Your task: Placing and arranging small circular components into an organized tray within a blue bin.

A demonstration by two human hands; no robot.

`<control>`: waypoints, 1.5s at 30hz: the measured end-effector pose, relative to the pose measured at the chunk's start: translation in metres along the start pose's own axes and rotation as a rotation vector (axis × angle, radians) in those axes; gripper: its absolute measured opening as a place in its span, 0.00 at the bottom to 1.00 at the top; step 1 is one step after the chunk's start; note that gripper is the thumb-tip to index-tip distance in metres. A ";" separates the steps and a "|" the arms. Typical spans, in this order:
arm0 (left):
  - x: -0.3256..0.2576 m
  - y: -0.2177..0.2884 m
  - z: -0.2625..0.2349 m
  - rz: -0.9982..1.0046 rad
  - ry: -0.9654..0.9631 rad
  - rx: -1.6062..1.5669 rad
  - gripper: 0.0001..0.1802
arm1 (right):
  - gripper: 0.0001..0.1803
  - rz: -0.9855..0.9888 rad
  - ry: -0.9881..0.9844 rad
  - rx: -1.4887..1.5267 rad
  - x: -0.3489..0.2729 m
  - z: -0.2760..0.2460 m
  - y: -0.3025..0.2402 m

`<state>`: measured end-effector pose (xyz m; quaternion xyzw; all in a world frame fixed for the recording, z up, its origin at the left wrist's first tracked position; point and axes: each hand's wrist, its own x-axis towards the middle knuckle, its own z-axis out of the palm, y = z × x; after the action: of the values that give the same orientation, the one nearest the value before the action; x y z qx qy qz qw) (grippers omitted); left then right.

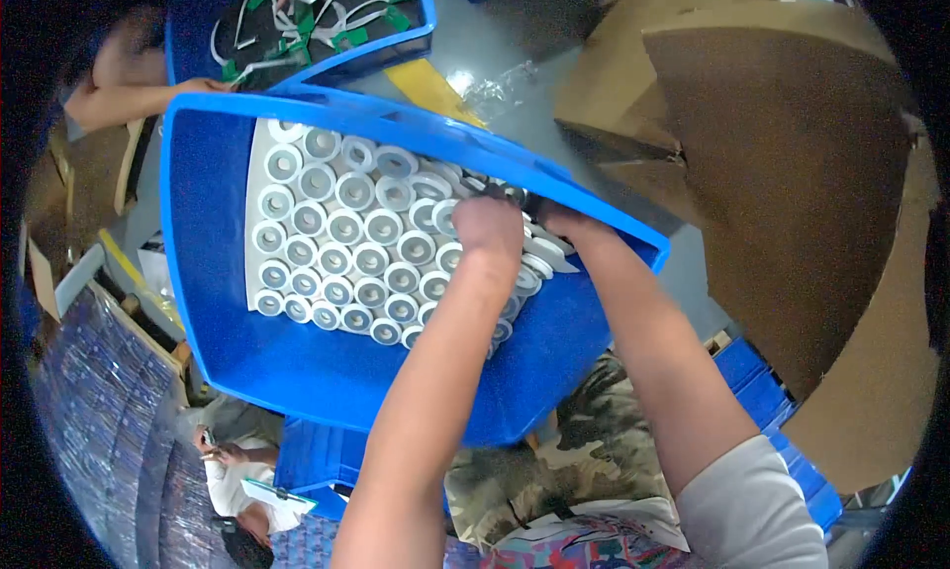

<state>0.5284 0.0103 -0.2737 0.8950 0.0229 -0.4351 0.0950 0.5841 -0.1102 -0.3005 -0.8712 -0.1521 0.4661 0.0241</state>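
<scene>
Inside a large blue plastic bin (297, 386), rows of white ring-shaped parts (344, 227) with grey faces and a centre hole lie on a pale sheet (253, 198). My left hand (489, 225) is curled closed above the rings toward the bin's right end, knuckles up. What its fingers hold, if anything, is hidden. My right hand (566, 223) reaches in by the far right wall, close to my left hand. Its fingers are in shadow and cannot be made out. Near it, several rings (539, 257) stand tilted against one another beside a pale sheet edge.
Beyond the bin, another blue bin (368, 47) holds white strips and green pieces (351, 41); another person's arm (148, 102) reaches beside it. Large brown cardboard (792, 173) rises at right. Wrapped goods (99, 411) stand at lower left, near a person with a clipboard (279, 496).
</scene>
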 end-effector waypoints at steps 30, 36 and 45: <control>-0.201 -0.040 0.083 0.019 0.246 -0.981 0.22 | 0.23 0.228 -0.102 0.201 -0.010 0.013 0.005; -0.209 -0.039 0.097 -0.060 0.208 -1.007 0.20 | 0.22 0.323 -0.167 0.465 0.014 0.026 0.026; -0.131 -0.061 0.070 0.019 0.441 -0.901 0.21 | 0.26 0.361 -0.266 0.513 -0.006 0.002 0.001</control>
<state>0.3856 0.0619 -0.2224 0.8361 0.2199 -0.1815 0.4687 0.5793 -0.1129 -0.2968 -0.7812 0.1250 0.5956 0.1393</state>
